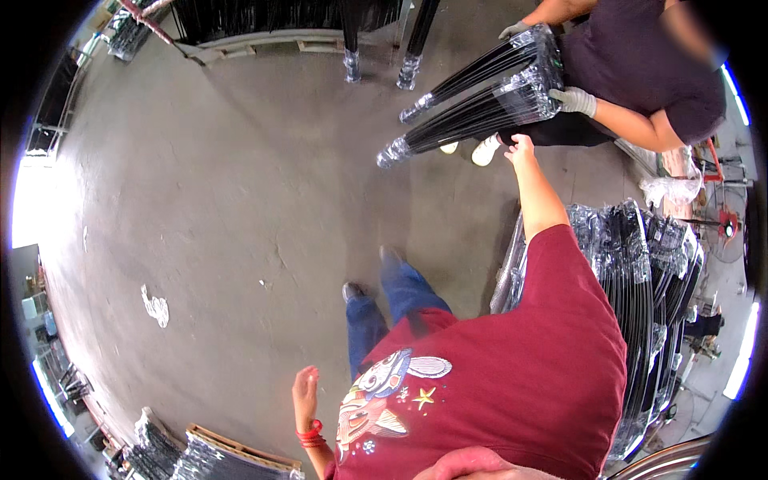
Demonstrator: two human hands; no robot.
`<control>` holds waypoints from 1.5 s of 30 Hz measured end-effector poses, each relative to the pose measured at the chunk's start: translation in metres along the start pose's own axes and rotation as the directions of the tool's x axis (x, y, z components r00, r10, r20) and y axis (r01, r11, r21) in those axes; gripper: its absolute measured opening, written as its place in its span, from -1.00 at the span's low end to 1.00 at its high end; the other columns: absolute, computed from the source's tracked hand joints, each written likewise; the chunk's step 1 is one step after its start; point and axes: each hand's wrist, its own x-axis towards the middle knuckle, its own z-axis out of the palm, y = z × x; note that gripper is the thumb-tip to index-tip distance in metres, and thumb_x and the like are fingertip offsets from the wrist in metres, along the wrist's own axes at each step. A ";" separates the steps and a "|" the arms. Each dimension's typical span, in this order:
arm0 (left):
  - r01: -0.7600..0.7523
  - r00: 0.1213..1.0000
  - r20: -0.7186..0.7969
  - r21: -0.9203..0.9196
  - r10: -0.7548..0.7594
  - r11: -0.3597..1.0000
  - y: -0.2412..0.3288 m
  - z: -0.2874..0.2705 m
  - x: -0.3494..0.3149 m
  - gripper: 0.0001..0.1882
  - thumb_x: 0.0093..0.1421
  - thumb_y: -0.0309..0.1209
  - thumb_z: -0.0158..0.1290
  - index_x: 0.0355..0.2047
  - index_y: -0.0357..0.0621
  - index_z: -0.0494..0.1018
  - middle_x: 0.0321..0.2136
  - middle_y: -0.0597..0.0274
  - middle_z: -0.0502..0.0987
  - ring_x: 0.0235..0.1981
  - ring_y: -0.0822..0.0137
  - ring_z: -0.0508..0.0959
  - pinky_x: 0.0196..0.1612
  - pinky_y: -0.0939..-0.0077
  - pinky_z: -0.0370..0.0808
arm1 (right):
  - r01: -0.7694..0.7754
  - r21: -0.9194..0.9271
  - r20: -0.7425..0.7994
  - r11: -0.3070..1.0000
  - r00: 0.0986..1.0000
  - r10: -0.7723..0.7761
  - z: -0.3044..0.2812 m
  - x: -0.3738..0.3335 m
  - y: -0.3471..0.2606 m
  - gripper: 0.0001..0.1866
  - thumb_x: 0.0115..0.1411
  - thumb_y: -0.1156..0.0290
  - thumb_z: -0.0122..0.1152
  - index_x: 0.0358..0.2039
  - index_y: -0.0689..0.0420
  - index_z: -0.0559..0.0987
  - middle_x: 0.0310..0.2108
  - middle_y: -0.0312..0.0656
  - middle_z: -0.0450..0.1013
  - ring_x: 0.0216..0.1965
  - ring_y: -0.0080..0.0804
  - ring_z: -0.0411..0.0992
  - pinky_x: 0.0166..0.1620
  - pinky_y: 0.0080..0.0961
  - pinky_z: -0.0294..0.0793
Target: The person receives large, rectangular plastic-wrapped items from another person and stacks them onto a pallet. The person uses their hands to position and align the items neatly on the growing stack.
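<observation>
My right hand reaches forward at the end of my outstretched arm, fingers parted, nothing seen in it. Just beyond it are two long bundles of black rods, a nearer bundle and a farther bundle, their ends wrapped in clear film. A co-worker's gloved hands carry both, one glove on the near bundle and another glove by the far one. My left hand, with red bands at the wrist, hangs low at my side, loosely curled and holding nothing.
A stack of film-wrapped black bundles stands close on my right. Two more wrapped bundle ends rest on the floor ahead, near a rack. A white scrap lies on the grey floor at left. A pallet stands at lower left.
</observation>
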 end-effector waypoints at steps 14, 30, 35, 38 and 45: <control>0.361 0.932 0.011 -0.060 -0.361 0.931 -0.068 0.038 0.055 -0.78 0.21 -0.48 -0.13 -0.18 -0.36 0.36 -0.31 0.18 0.49 -0.27 0.41 0.47 -0.15 0.56 0.40 | 0.325 0.484 -0.080 0.813 0.941 -0.329 0.002 0.188 0.234 -0.56 0.18 0.10 -0.21 -0.19 0.17 0.48 -0.16 -0.21 0.44 -0.12 -0.28 0.38 0.07 -0.15 0.24; -0.392 0.886 0.425 0.469 0.187 0.791 -0.049 0.040 0.247 -0.77 0.16 -0.42 -0.11 -0.24 -0.29 0.42 -0.30 0.00 0.49 -0.27 0.13 0.50 -0.23 0.37 0.41 | 0.152 0.462 -0.050 0.874 0.988 -0.146 -0.165 -0.026 0.110 -0.56 0.20 0.04 -0.29 -0.25 0.05 0.50 -0.18 -0.17 0.43 -0.13 -0.21 0.35 0.00 -0.13 0.29; -0.475 0.853 0.439 0.425 0.283 0.771 -0.015 0.116 0.410 -0.65 0.18 -0.22 -0.10 -0.21 -0.26 0.41 -0.25 -0.05 0.48 -0.18 0.03 0.45 -0.13 0.29 0.37 | -0.078 0.522 0.236 0.849 0.970 -0.056 -0.255 -0.109 0.067 -0.68 0.18 0.17 -0.19 -0.39 0.09 0.48 -0.34 -0.17 0.43 -0.24 -0.31 0.38 -0.07 -0.36 0.35; -0.359 0.801 0.588 0.320 0.113 0.877 -0.009 0.187 0.499 -0.46 0.24 -0.01 -0.26 -0.06 -0.24 0.35 -0.12 -0.01 0.44 -0.06 0.15 0.41 -0.02 0.30 0.29 | -0.020 0.317 0.238 0.948 0.969 -0.059 -0.252 -0.185 0.028 -0.75 0.19 0.26 -0.22 -0.61 -0.01 0.30 -0.61 -0.34 0.23 -0.50 -0.47 0.24 -0.37 -0.53 0.27; 0.193 0.571 0.790 0.139 -0.226 0.971 -0.023 0.283 0.487 -0.60 0.22 -0.22 -0.24 -0.12 -0.25 0.39 -0.20 0.14 0.48 -0.20 0.36 0.45 -0.02 0.42 0.33 | 0.086 0.180 0.327 0.980 0.934 -0.142 -0.258 -0.260 0.002 -0.68 0.25 0.21 -0.24 -0.63 0.01 0.22 -0.65 -0.37 0.06 -0.58 -0.51 0.07 -0.45 -0.56 0.12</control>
